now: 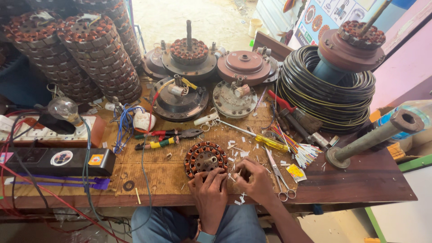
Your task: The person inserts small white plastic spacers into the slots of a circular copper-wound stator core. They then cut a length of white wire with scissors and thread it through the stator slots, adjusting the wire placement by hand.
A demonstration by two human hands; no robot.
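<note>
A round fan stator with copper windings (203,157) lies on the wooden workbench (351,180) near its front edge. My left hand (209,191) rests at the stator's near rim, fingers curled against it. Just right of it, my right hand (255,179) pinches a small white strip, fingertips meeting the left hand's. Small white paper strips (234,153) are scattered around both hands.
Scissors (280,177), a yellow-handled screwdriver (265,140), pliers (168,135) and a bundle of coloured wires (299,150) lie close by. Behind stand fan motor housings (180,96), stacked stators (101,56), a black wire coil (333,94), a metal pipe stand (371,139), a bulb on a switchboard (65,110).
</note>
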